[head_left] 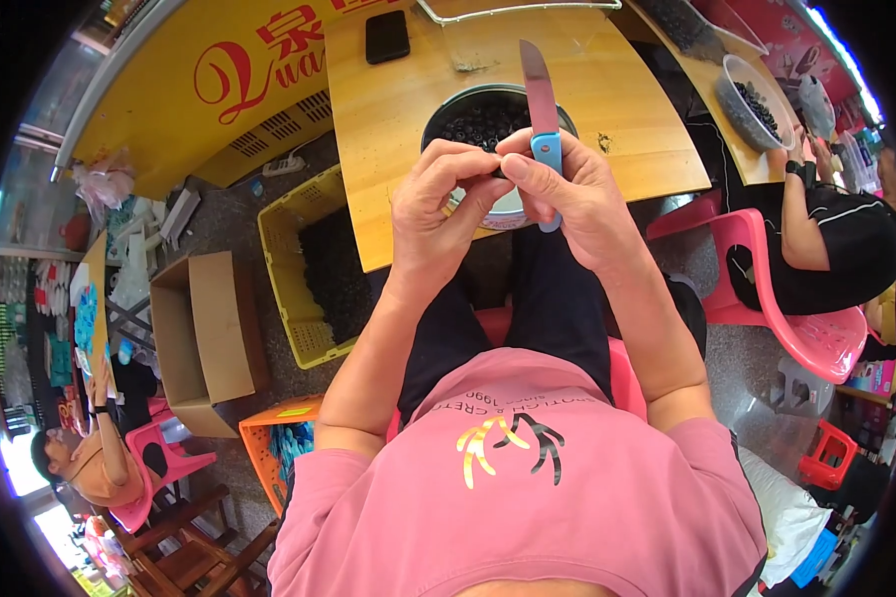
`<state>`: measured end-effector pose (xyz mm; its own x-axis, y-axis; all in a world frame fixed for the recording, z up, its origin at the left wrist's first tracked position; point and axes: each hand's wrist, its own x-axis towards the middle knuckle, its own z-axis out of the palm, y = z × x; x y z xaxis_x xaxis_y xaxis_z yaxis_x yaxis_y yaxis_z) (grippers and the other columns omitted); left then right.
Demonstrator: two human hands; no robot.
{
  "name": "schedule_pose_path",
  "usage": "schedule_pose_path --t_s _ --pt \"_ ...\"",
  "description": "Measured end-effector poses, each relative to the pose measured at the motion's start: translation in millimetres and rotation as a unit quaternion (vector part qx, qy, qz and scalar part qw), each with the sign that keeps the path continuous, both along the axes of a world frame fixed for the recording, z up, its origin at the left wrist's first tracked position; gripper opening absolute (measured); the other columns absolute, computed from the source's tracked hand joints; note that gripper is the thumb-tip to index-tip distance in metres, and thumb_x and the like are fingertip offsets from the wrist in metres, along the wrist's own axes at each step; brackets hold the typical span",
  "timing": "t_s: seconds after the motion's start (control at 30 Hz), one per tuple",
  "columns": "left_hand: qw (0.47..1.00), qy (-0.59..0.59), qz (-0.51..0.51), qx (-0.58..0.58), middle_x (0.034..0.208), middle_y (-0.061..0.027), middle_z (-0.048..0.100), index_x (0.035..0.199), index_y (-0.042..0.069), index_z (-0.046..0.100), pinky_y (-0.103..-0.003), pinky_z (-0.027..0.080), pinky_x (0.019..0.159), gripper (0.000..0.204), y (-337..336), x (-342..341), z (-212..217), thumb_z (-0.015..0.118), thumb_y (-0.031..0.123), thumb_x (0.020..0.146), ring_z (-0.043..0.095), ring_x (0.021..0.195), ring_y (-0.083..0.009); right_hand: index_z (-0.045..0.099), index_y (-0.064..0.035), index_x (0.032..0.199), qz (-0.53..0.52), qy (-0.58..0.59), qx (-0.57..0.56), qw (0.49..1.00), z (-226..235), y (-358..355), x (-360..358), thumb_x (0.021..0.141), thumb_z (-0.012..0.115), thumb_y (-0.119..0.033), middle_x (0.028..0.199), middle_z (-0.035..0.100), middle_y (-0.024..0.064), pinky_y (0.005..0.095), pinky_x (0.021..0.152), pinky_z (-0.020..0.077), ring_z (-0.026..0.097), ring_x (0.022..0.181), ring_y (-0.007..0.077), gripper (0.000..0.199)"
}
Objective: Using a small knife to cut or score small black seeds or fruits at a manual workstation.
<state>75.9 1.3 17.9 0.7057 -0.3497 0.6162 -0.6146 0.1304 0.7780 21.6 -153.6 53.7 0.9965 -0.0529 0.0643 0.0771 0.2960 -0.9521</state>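
My right hand (577, 199) grips a small knife (541, 99) by its blue handle, the reddish blade pointing up and away from me. My left hand (438, 204) is curled beside it, fingertips pinched against the right thumb on something too small and hidden to name. Both hands hover above the near rim of a round metal bowl (488, 212) filled with small dark round pieces, which stands on a wooden table (388, 129).
A black phone (387, 36) lies on the table's far left. A yellow crate (294, 298) of dark pieces and a cardboard box (209, 338) stand left of me. A person on a pink chair (816, 333) sits right; another person (90, 458) sits far left.
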Motion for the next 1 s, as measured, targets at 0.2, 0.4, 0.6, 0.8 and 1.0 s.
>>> schedule_pose_path --t_s 0.2,0.4,0.6,0.8,1.0 --pt "0.989 0.089 -0.076 -0.092 0.098 -0.0050 0.057 0.101 0.001 0.064 -0.025 0.049 0.077 0.023 7 -1 -2 0.069 -0.009 0.080 0.059 0.088 -0.0118 0.064 -0.0066 0.104 0.070 0.042 0.142 0.986 -5 6 2 0.091 0.066 -0.017 0.069 0.052 -0.0054 0.0200 0.050 0.0348 0.044 0.055 0.0033 0.017" --pt "0.956 0.210 -0.141 -0.151 0.098 -0.0038 0.056 0.103 -0.002 0.060 -0.023 0.048 0.078 0.019 24 -4 1 0.064 -0.008 0.086 0.058 0.088 -0.0102 0.063 -0.0049 0.107 0.096 0.054 0.194 0.975 -11 14 8 0.094 0.062 -0.015 0.076 0.057 -0.0011 0.0201 0.051 0.0362 0.044 0.056 0.0035 0.017" --pt "0.975 0.187 0.112 -0.039 0.097 -0.0029 0.057 0.100 0.001 0.060 -0.020 0.047 0.077 0.015 100 15 -24 0.066 -0.002 0.086 0.057 0.086 -0.0073 0.061 0.0007 0.109 0.009 0.002 0.081 0.997 -9 -24 7 0.094 0.059 -0.009 0.086 0.061 0.0048 0.0185 0.052 0.0352 0.044 0.057 0.0032 0.018" --pt "0.899 0.145 0.278 0.306 0.100 -0.0054 0.059 0.105 -0.001 0.061 -0.024 0.047 0.077 0.019 151 25 -52 0.065 0.005 0.088 0.058 0.089 -0.0097 0.061 -0.0006 0.109 -0.118 0.013 0.033 0.992 -24 -72 -5 0.093 0.061 -0.011 0.087 0.060 0.0045 0.0185 0.052 0.0340 0.043 0.057 0.0032 0.019" --pt "0.970 0.001 0.057 0.235 0.086 -0.0111 0.062 0.096 -0.001 0.065 -0.029 0.049 0.069 0.011 45 45 6 0.064 0.004 0.087 0.062 0.078 -0.0197 0.062 -0.0010 0.110 -0.122 0.035 0.031 0.991 -39 -81 -14 0.093 0.061 -0.012 0.086 0.060 0.0042 0.0189 0.052 0.0340 0.043 0.057 0.0033 0.020"
